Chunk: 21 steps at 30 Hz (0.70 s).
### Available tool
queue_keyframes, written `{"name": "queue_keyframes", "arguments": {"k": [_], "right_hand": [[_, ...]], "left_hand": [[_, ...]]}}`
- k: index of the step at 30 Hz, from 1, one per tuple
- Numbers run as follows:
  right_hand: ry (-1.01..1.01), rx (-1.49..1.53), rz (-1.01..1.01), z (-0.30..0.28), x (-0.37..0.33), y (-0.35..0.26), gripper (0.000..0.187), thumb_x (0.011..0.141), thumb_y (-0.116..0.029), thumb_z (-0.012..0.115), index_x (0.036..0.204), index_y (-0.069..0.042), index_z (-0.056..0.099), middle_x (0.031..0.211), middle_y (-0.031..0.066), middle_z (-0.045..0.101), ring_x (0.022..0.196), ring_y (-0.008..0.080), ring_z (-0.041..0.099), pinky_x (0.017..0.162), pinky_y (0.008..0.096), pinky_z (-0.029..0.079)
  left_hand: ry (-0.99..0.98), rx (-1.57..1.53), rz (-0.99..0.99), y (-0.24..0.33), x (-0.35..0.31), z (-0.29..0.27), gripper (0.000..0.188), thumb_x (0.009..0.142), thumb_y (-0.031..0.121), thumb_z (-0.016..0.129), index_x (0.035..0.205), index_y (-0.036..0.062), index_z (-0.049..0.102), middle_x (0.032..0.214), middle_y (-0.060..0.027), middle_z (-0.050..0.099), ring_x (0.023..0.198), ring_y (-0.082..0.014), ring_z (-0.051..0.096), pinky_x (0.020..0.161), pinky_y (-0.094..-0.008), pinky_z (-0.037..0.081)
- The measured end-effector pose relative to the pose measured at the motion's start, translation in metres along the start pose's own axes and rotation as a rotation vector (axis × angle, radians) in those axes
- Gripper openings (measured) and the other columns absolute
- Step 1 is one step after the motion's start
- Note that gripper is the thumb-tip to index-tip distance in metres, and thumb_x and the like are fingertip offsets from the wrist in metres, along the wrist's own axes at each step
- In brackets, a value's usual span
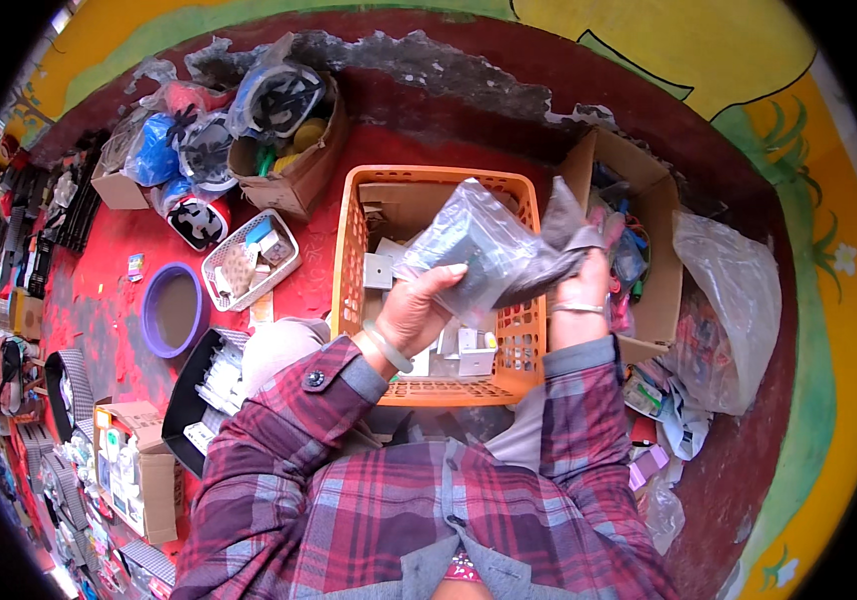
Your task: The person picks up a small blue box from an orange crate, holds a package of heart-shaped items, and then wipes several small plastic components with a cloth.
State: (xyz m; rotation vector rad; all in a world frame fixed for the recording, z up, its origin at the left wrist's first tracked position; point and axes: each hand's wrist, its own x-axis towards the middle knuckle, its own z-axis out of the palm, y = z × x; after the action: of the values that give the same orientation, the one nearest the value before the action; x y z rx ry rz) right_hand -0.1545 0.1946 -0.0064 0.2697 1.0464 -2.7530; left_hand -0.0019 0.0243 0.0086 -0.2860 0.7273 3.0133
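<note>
Over the orange plastic basket (351, 262), my left hand (415, 312) pinches a clear plastic bag (471, 240) between thumb and fingers. Something dark shows through the plastic, too blurred by glare to name. A dark grey cloth (551, 262) lies against the bag's right side, and my right hand (587, 282) is closed on its right end. Below my hands, small white boxes (473, 358) sit in the basket, beside a piece of cardboard (411, 196). The bag and cloth hide much of the basket's inside.
A cardboard box (661, 290) of colourful goods stands right, beside a large clear bag (739, 310). To the left are a purple basin (148, 318), a small white basket (294, 262) and a black bin (175, 412). Another full carton (294, 190) stands near the far wall.
</note>
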Motion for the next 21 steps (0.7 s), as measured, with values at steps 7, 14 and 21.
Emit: {"name": "queue_keyframes", "arguments": {"k": [7, 14, 21], "right_hand": [[-0.415, -0.122, -0.039, 0.047, -0.056, -0.021, 0.05, 0.091, -0.048, 0.046, 0.123, -0.01, 0.05, 0.121, 0.0107, 0.054, 0.106, 0.0273, 0.054, 0.085, 0.0412, 0.048], [-0.858, -1.477, -0.862, 0.05, -0.082, 0.042, 0.046, 0.082, -0.018, 0.052, 0.126, -0.008, 0.052, 0.131, 0.011, 0.05, 0.128, 0.0316, 0.04, 0.108, 0.0449, 0.023], [-0.711, -1.436, -0.797, 0.036, -0.045, 0.031, 0.039, 0.086, -0.018, 0.048, 0.123, -0.006, 0.054, 0.126, 0.0137, 0.054, 0.126, 0.0299, 0.043, 0.107, 0.0387, 0.028]], "left_hand": [[-0.078, -0.056, 0.068, 0.014, 0.009, 0.0, 0.043, 0.082, 0.001, 0.056, 0.124, 0.0028, 0.046, 0.115, -0.0106, 0.057, 0.105, -0.0237, 0.056, 0.091, -0.0412, 0.044], [-0.25, 0.466, 0.118, -0.02, 0.013, -0.033, 0.04, 0.088, 0.009, 0.057, 0.126, 0.0077, 0.046, 0.123, -0.0058, 0.051, 0.11, -0.0195, 0.052, 0.094, -0.0343, 0.042], [-0.287, 0.463, -0.072, -0.016, 0.012, -0.021, 0.023, 0.083, 0.004, 0.054, 0.106, 0.0008, 0.056, 0.1, -0.0019, 0.057, 0.089, -0.0108, 0.054, 0.082, -0.0284, 0.046]]}}
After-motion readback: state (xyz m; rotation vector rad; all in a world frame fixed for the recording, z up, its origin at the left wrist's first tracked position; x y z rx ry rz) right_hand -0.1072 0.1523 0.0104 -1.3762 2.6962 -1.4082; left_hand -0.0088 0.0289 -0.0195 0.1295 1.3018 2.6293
